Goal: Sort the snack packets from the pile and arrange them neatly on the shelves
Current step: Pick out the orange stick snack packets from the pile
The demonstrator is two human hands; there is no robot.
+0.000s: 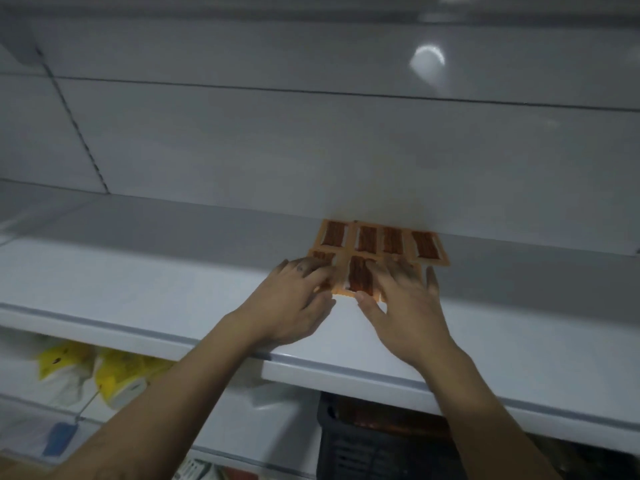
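Observation:
Several orange snack packets with dark brown sticks inside lie flat in two rows on the white shelf, pushed against its back wall. My left hand lies with straight fingers on the left packet of the front row. My right hand rests with spread fingers on the right side of that row. One front packet shows between the two hands. The packets under my fingers are partly hidden.
Below the shelf at the left stand yellow and white bags on a lower shelf. A dark crate sits under the shelf at the lower middle. A blue price tag hangs at the lower left.

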